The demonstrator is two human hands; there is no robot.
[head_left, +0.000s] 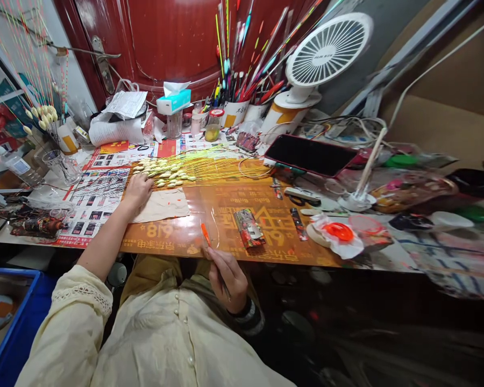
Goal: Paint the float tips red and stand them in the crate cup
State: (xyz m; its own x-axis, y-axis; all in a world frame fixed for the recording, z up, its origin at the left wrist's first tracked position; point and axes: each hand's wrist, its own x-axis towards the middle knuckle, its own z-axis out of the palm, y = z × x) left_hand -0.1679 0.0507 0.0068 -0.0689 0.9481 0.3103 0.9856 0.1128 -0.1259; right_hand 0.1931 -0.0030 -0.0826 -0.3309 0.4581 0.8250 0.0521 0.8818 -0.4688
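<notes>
My left hand (137,189) reaches out over the table and rests, fingers curled, at the near end of a row of several pale fishing floats on thin yellow stems (173,173). Whether it grips one I cannot make out. A beige cloth (163,205) lies just under and right of that hand. My right hand (225,279) is closed near the table's front edge, holding a thin brush with an orange tip (205,235) that points up over the orange printed table cover (226,215).
A dark phone (310,155) leans on a stand at the right. Behind it are a white fan (326,54), cups full of float rods (237,110), a tissue box (173,101) and jars. An orange-stained lid on tissue (339,232) and a small patterned box (248,228) lie nearby. A blue crate (12,322) stands at the left.
</notes>
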